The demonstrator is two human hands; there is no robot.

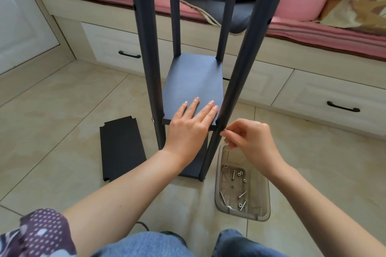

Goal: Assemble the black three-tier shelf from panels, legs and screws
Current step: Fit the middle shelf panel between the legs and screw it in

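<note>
Pressing flat with the left hand on the near end of the black rectangular middle shelf panel, fingers straight and spread, gripping nothing; most likely done to keep the panel level and its corner notch tight against the leg while the fastener goes in. Pinching with the right hand a small silver metal screw between thumb and fingertips, its tip placed at the near right dark round metal leg, just at the height of the panel edge, so probably being started into the hole there. Cannot tell whether the thread has already caught.

Just under the right wrist: a clear grey plastic tray on the floor, with more screws and small washers lying loose inside, kept near so that the next piece can be taken without letting go of the panel. Under the left forearm: the bottom shelf panel, already sitting between the legs near the floor. To the left of the left hand: the near left leg, with a silver screw head already showing at middle-panel height, so that corner seems done. Further left, well apart from both hands: a spare black flat panel with notched corners lying on the beige tiled floor, surely waiting to become the top tier.

Beyond the fingertips: two far legs rising from the back of the middle panel, and behind them a white drawer bench with a pink cushion.
</note>
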